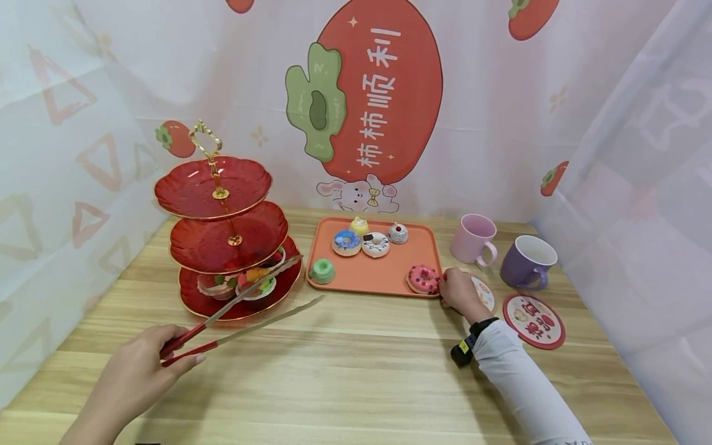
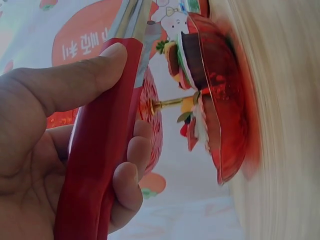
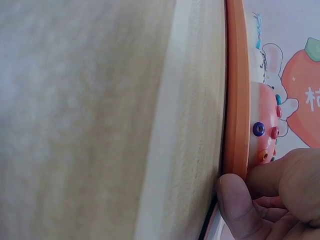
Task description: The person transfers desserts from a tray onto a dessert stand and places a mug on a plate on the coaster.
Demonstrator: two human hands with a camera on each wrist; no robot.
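My left hand (image 1: 133, 371) holds a pair of tongs by the red handles (image 2: 100, 140). Their metal arms stand apart with nothing between the tips, and one arm overlaps the bottom plate of a red three-tier stand (image 1: 214, 179) in the head view. Fruit-topped cupcakes (image 1: 216, 288) sit on that plate. At the tray's front right corner, my right hand (image 1: 463, 293) pinches the rim of the orange tray (image 1: 372, 269) between thumb and fingers. Beside those fingers lies a pink doughnut (image 1: 423, 279) with coloured beads on top.
Also on the tray are a blue doughnut (image 1: 347, 243), a white doughnut (image 1: 376, 245), a green cake (image 1: 322, 271) and smaller sweets behind. To the right stand a pink mug (image 1: 471, 238) and a purple mug (image 1: 523, 266), near a round red coaster (image 1: 534, 321).
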